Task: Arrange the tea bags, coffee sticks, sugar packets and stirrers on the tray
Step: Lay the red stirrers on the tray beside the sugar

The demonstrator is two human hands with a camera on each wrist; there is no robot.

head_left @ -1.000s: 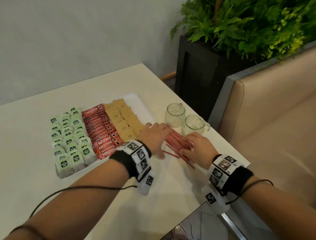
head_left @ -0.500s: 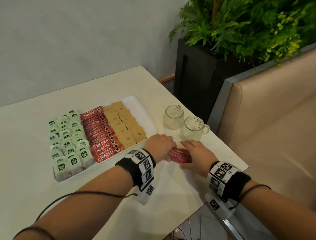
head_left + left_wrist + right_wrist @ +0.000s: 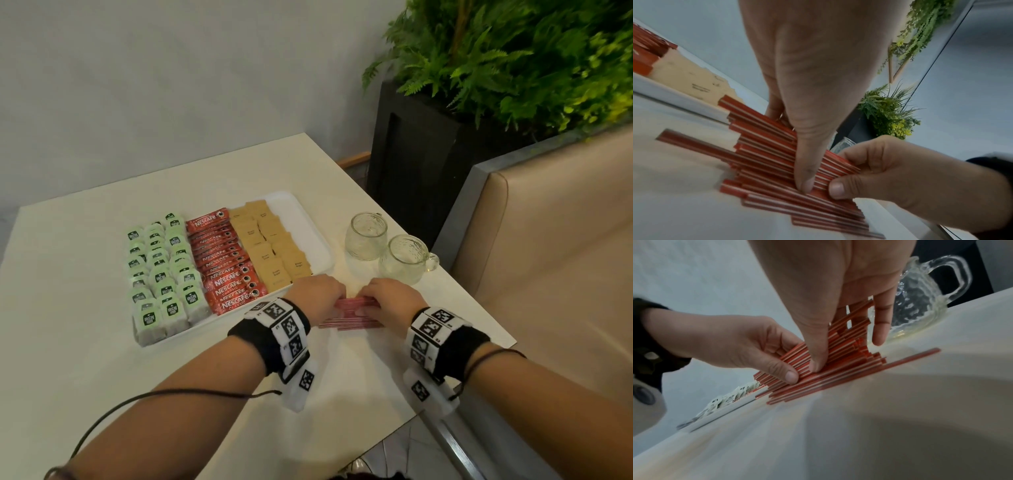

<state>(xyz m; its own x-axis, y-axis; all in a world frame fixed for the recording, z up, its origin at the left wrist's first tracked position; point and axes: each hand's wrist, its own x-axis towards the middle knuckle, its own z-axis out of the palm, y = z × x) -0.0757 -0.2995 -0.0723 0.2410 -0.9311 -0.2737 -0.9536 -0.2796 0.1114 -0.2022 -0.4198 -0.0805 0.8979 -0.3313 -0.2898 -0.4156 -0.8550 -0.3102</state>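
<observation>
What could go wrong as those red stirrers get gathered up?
The stirrers lie unevenly, ends staggered, so some may slip from the hands, left and right, when lifted. One stirrer lies apart and may be left behind. The glass mugs stand close by; a knock could tip them.

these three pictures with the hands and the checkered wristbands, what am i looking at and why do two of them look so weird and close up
No machine here: a person works with bare hands and wears three cameras. The wide picture comes from one on the head. The two odd close-ups come from cameras strapped to the wrists, which look along each hand toward the fingers.

On the white table sits a white tray with green tea bags, red coffee sticks and brown sugar packets in rows. Two glass mugs stand beside it.

The left hand and the right hand together pinch a bundle of red stirrers lying on the table near the tray. Their ends are uneven, and a few lie loose.
</observation>
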